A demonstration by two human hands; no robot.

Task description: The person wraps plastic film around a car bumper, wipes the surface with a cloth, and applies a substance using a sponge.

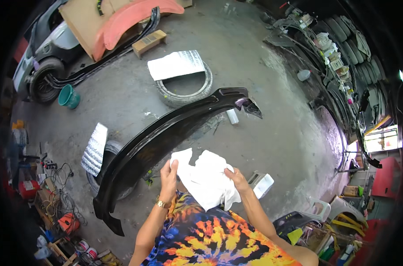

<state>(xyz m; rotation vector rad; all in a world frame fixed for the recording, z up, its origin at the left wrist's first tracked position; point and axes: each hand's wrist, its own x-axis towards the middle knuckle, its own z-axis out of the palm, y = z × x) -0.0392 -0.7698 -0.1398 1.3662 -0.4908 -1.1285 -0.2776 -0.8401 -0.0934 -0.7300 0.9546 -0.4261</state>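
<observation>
Between my hands hangs a white cloth (209,179), bunched and partly spread in front of my shirt. My left hand (169,178) pinches its left edge, thumb on top. On the other side my right hand (237,179) grips the cloth's right edge. Just beyond lies a long glossy black car bumper (148,133), curved across the floor. It rests over two tires, the far tire (188,96) and the near-left tire (112,148). Silvery foil-faced sheets, one far (178,65) and one at left (95,149), lie on these tires.
A teal bucket (69,96) and a cardboard box (149,43) stand beyond. A white cylinder (232,117) lies under the bumper's right end. Near my right arm is a white plastic stool (263,184). Cables (60,186) tangle at left; car parts and tires (351,50) crowd the right wall.
</observation>
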